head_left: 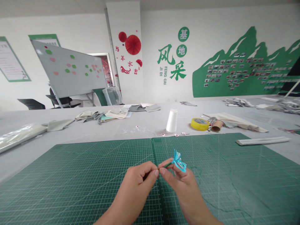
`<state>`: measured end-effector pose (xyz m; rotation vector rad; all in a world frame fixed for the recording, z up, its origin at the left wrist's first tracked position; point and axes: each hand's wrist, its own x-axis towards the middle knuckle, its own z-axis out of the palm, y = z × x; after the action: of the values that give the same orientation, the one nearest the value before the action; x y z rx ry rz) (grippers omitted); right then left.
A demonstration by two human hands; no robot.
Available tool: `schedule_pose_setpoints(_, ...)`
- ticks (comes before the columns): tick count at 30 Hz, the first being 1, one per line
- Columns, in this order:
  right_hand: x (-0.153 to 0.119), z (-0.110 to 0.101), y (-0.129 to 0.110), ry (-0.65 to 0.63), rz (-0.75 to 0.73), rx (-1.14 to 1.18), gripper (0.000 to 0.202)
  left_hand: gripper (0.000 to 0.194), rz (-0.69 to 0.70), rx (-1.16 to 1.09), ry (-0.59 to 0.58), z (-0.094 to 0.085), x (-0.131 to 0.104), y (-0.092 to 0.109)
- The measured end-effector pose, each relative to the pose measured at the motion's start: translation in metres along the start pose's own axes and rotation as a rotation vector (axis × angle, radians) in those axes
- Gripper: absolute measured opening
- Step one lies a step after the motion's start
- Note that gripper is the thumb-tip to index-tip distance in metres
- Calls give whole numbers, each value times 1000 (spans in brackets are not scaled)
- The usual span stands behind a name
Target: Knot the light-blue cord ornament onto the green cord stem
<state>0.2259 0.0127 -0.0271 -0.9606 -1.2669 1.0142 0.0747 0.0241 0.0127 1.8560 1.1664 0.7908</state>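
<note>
Flower (180,163), blue, over the right hand (182,182) pinching its green stem (167,165); probably light, delicate, best held there; left hand (140,178) pinched closed, contents unclear.

White wall (152,31), green mountain mural (248,82), whiteboard (79,75), black chairs (31,103), pillar (131,84) with red fans (132,44), pale table (150,120)

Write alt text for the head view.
The right hand holds a blue ornament by its green stem, the left hand pinched beside it, above green gridded matting. Beyond, a white cone and yellow tape roll sit on the table.
</note>
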Motion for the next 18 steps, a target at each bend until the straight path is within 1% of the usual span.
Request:
schedule_pose_setpoints(8, -2, 0, -3, 8, -3, 13, 15, 30, 23, 14, 1, 1, -2, 0)
schedule_pose_setpoints(13, -3, 0, -7, 6, -10, -33, 16, 30, 31, 66, 22, 2, -3, 1)
schedule_pose_setpoints(15, -1, 0, -7, 10, -12, -73, 18, 30, 22, 58, 23, 2, -3, 0)
schedule_pose_setpoints(18, 2, -1, -5, 1, 6, -91, 18, 29, 4, -18, 26, 1, 0, -2)
